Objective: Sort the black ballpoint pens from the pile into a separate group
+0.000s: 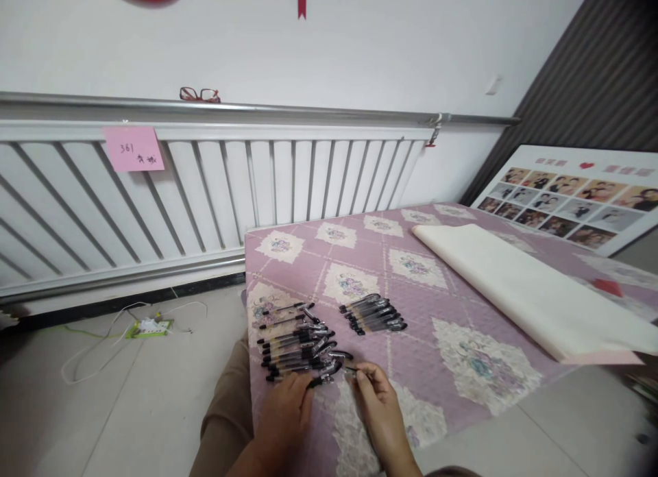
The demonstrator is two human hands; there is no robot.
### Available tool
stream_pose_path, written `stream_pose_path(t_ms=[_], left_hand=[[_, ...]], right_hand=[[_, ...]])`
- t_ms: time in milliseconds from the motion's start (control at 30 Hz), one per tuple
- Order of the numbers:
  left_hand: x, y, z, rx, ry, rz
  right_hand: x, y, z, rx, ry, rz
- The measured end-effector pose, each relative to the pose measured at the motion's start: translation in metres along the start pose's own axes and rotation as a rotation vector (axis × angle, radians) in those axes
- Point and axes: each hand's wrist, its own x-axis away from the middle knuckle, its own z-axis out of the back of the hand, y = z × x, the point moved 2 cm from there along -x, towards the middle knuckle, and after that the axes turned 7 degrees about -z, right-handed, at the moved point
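A loose row of black-capped pens with clear barrels lies on the left part of the patterned tablecloth. My left hand is at the near end of this row, fingers closed on a pen whose dark end sticks out to the right. Just right of it, my right hand is closed in a pinch at a small dark, thin piece that I cannot make out. Farther back, a tighter group of similar pens lies side by side.
A long cream sheet lies across the table's right side. Behind it leans a framed photo board. A white radiator lines the wall, with glasses on the pipe above. On the floor at left is a power strip with cables.
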Motion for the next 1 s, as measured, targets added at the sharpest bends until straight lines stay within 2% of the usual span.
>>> stream_pose_path(t_ms=[100,200,300,433,600,800,900,1000], left_hand=[[-0.001,-0.004,0.003,0.089,0.028,0.053],[-0.001,-0.006,0.003,0.117,0.02,0.075],[-0.002,-0.004,0.003,0.096,0.008,0.06],[-0.004,-0.001,0.003,0.074,-0.009,0.044],[-0.004,-0.001,0.003,0.08,-0.021,0.022],[-0.005,-0.003,0.001,0.056,-0.024,0.004],[-0.008,-0.001,0.0,0.04,-0.042,0.001],[-0.012,0.001,0.0,0.024,-0.082,0.004]], right_hand=[[0.004,-0.01,-0.01,0.126,-0.128,0.028],[0.008,-0.013,-0.019,0.28,-0.21,0.119],[0.01,-0.011,-0.02,0.333,-0.179,0.171],[0.01,-0.01,-0.014,0.281,-0.084,0.137],[0.015,-0.015,-0.008,0.351,-0.196,0.166],[0.022,-0.006,0.005,0.497,-0.345,0.241],[0.017,-0.004,0.004,0.543,-0.359,0.278],[0.005,-0.004,-0.001,0.551,-0.282,0.326]])
